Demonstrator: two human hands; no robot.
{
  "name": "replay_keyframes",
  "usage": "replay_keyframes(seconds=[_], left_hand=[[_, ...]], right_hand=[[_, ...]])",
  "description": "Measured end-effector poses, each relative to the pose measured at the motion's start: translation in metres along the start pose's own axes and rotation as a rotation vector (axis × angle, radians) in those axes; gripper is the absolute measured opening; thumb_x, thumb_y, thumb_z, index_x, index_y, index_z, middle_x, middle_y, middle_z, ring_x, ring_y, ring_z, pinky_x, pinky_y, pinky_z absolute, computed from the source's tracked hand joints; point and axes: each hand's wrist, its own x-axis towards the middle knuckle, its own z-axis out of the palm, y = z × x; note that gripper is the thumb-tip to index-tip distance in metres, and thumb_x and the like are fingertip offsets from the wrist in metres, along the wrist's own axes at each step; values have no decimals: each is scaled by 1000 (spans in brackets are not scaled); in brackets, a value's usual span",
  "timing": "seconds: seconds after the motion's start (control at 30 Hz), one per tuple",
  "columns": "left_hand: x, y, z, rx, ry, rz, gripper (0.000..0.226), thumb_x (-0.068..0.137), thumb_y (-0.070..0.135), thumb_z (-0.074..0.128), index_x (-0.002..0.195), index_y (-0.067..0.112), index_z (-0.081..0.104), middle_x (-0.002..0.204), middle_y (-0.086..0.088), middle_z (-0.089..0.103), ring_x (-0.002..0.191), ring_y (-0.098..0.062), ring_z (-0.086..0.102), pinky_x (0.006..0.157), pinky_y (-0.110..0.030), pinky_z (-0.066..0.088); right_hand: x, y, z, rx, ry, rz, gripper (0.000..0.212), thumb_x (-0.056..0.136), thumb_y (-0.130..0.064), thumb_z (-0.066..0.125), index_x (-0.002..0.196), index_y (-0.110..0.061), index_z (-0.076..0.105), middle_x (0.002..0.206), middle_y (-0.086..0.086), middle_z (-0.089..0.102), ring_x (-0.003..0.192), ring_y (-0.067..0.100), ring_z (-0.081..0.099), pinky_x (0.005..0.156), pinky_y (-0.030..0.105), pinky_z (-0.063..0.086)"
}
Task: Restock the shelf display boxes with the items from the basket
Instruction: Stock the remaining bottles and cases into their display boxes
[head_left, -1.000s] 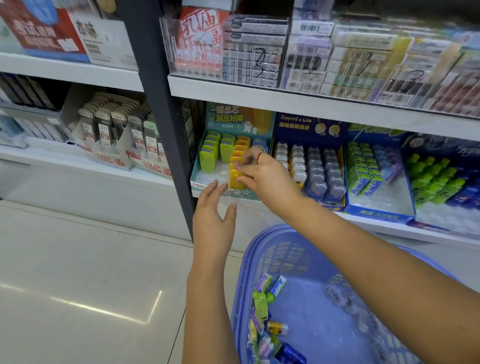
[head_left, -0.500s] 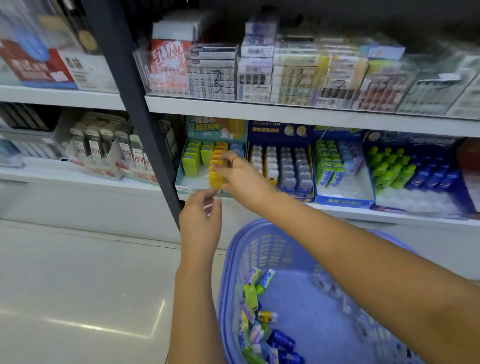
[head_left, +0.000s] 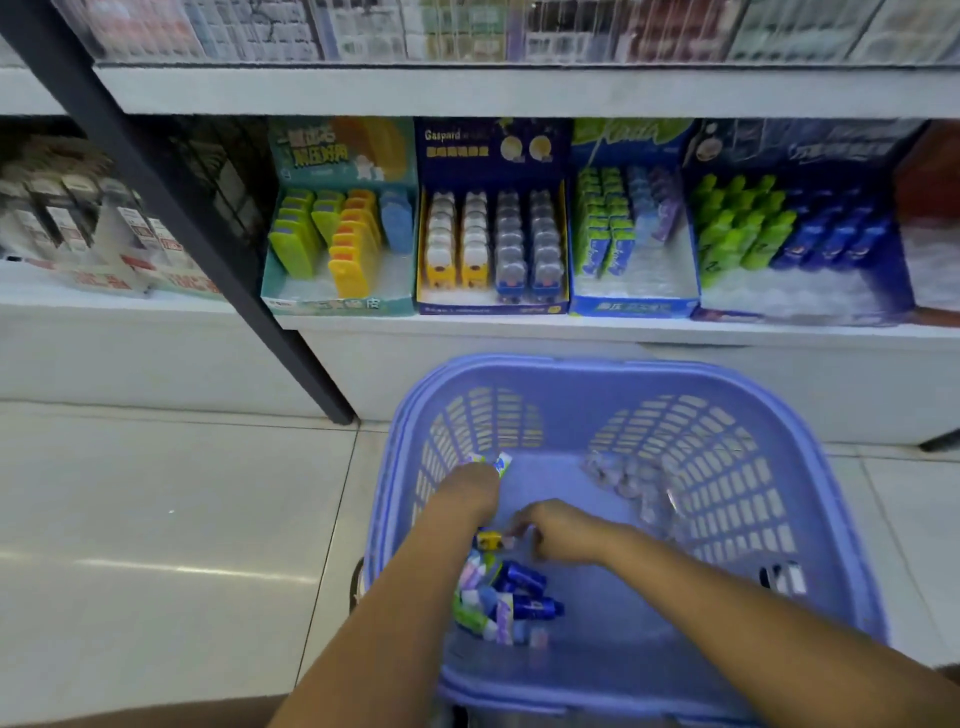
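Note:
The purple basket (head_left: 810, 525) stands on the floor below the shelf. Several small blue, green and white packets (head_left: 511, 597) lie heaped at its left side. Both hands are down inside it. My left hand (head_left: 470, 491) covers a green-and-white packet (head_left: 497, 461) by the left wall, and its fingers are hidden. My right hand (head_left: 563, 530) has curled fingers that pinch a small pink item (head_left: 510, 540) on top of the heap. On the shelf, the teal display box (head_left: 337, 304) holds green, orange, yellow and blue items.
Beside the teal box stand a dark blue box (head_left: 491, 307) of yellow and grey items, a blue box (head_left: 631, 306) of green packets and a box of green and blue bottles (head_left: 753, 234). A dark shelf post (head_left: 171, 208) slants down left of the basket. Clear wrapped items (head_left: 618, 475) lie at the basket's back.
Both hands left the teal box and dropped into the basket. The yellow item now stands in the box. The view tilted down.

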Motion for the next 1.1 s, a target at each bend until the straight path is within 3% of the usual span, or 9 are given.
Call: replay_keyframes(seconds=[0.13,0.3,0.5,0.63,0.73,0.83,0.9,1.0,1.1], left_hand=[[15,-4,28,121,-25,-56,36,94,1,42,130,-4,47,133,-22,50,125,-33,48,100,-36,39],[22,-9,41,221,1,-32,33,92,-2,39,124,-3,50,135,-19,44,125,-33,41,103,-39,34],[30,-12,48,277,-27,-135,33,96,4,39,125,0,53,135,-17,42,126,-32,41,101,-40,39],[32,-11,47,280,-41,-144,29,93,9,49,121,5,57,126,-14,56,122,-29,49,97,-36,43],[29,-7,37,212,-87,-146,23,89,13,59,110,3,61,115,-15,62,109,-31,59,88,-38,47],[23,-9,14,-33,-71,-178,34,85,31,66,65,8,49,69,-8,52,67,-24,53,63,-33,41],[16,-11,-3,-387,-34,-238,49,86,37,64,54,13,36,55,-5,39,53,-20,40,56,-29,32],[-6,-9,-24,-1002,87,-249,40,91,29,62,58,11,46,54,-7,50,53,-20,46,62,-31,41],[-34,-2,-44,-1526,114,-154,17,95,18,54,87,4,59,78,-11,64,66,-18,62,65,-27,55]], right_hand=[[14,0,34,-33,-71,-168,44,78,5,52,119,-9,62,122,15,59,111,27,55,94,32,41],[23,6,45,-113,-42,-233,49,80,-6,61,127,-14,53,132,8,53,116,27,53,95,35,43],[28,8,47,-286,-53,-195,30,93,-18,49,120,-9,56,122,17,57,111,32,56,91,36,46],[22,24,38,-230,-65,-180,34,79,-16,64,112,-12,56,116,14,59,104,31,57,82,35,47],[17,37,22,-74,-26,-45,17,84,-20,64,97,-11,56,110,16,61,94,25,56,75,30,40],[13,44,-7,108,20,74,15,88,-22,58,84,-7,58,94,20,62,76,24,52,65,31,36],[5,46,-28,251,13,105,17,93,-19,52,82,-10,62,75,12,61,61,16,55,59,25,41],[-11,37,-60,565,-15,101,24,98,-16,48,82,-7,63,58,0,60,42,0,54,49,14,45],[-31,15,-92,807,2,-15,12,96,-13,50,89,-11,60,70,5,63,50,2,61,54,13,50]])
